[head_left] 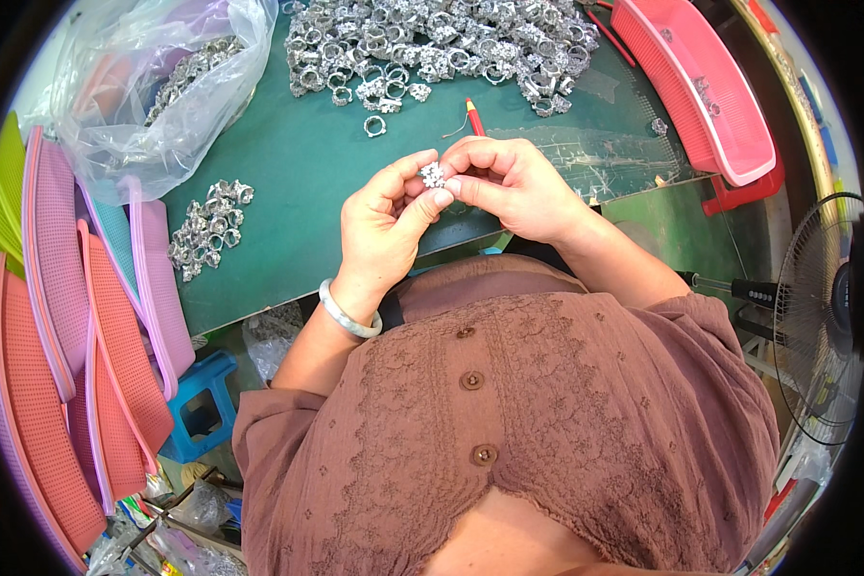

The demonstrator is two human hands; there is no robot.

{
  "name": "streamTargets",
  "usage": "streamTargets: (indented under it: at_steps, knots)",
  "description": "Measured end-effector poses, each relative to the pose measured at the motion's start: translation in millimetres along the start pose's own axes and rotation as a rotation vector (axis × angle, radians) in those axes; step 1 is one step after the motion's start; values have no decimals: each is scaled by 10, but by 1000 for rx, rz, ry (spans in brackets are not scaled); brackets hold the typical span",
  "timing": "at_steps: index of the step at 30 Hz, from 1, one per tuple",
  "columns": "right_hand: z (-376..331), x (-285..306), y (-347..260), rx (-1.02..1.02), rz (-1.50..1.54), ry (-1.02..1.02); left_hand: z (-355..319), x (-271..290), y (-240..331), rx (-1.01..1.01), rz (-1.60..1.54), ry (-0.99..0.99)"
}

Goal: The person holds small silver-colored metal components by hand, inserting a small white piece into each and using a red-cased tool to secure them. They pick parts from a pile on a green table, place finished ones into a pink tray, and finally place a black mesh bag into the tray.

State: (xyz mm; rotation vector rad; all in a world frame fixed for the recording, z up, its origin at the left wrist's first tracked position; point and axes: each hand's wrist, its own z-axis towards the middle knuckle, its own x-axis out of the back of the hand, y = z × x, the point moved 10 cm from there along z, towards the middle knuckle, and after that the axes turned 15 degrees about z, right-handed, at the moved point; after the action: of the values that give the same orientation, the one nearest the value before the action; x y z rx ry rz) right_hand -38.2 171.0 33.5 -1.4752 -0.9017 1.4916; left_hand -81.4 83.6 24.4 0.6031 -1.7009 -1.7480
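Above the green table (298, 221), a silvery ornament (433, 175) is pinched between left fingers (419, 213) and right fingers (478, 194).

Along the far side of the desk (298, 206), a heap of rings (442, 43); just nearer, a lone ring (374, 126), then right of it a pencil (475, 117). At far left, a bag (120, 158) with more rings inside; nearer, a small pile (206, 228), beside baskets (50, 240). At far right, a tray (730, 144). Centrally, a small piece (432, 175) between left fingers (405, 171) and right fingers (480, 147).
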Motion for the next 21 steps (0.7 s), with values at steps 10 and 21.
streamTargets:
  at_steps: [10, 21]
  knots:
    - [0, -20, -89, 91, -119, -17, -2, -8, 58, -29, -12, 8]
    - [-44, -36, -240, 222, -244, 18, -41, 71, 37, 22, -113, 36]
